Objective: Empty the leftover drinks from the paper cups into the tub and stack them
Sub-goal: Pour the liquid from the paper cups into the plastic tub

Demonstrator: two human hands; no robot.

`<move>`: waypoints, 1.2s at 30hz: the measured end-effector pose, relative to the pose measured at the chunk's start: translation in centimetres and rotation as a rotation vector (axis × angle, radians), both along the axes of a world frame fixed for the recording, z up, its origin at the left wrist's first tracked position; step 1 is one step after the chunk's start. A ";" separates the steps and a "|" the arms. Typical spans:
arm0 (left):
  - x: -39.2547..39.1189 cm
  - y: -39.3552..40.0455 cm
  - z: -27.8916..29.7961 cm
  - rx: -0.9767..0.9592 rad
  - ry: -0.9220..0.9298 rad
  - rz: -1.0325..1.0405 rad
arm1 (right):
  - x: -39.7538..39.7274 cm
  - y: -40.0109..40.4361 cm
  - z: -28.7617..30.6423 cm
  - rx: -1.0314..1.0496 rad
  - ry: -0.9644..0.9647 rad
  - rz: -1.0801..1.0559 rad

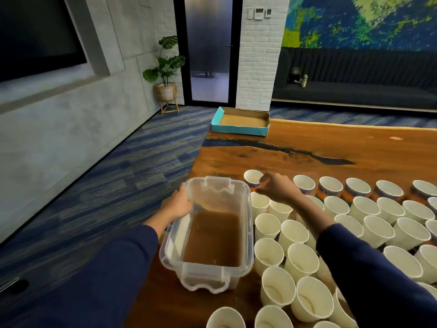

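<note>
Head view: a clear plastic tub (pixel 246 223) sits at the near left edge of a wooden table (pixel 331 147), partly filled with brown liquid (pixel 214 240). At 9 o'clock of the tub, the left hand (pixel 177 204) holds its far left rim, fingers curled over the edge. At 1 o'clock of the tub, the right hand (pixel 276 188) reaches over the cups with fingers curled, its fingertips at the rim of the far corner cup (pixel 252 178); whether it has actually gripped that cup I cannot tell. From 3 o'clock round to 5 o'clock of the tub, many white paper cups (pixel 293 233) stand upright, packed close together in rows; some near ones show a little brown liquid at the bottom. At 12 o'clock, well apart on the far table corner, lies a shallow teal cardboard tray (pixel 236 130). Both arms wear dark blue sleeves (pixel 123 268)
</note>
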State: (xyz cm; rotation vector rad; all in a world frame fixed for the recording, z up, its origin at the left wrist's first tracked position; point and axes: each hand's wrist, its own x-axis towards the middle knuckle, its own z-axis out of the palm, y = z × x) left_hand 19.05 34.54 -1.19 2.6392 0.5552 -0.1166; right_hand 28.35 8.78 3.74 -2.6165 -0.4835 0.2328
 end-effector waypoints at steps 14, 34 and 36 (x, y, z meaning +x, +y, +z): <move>2.8 0.5 -2.0 0.008 -0.089 0.072 | 9.6 4.1 -7.9 0.017 0.118 -0.270; 2.6 0.7 -2.0 0.002 -0.101 0.048 | 12.1 4.9 -11.7 0.259 0.226 -0.308; 2.6 0.6 -2.0 0.003 -0.102 0.050 | 11.8 4.7 -12.0 0.290 0.199 -0.329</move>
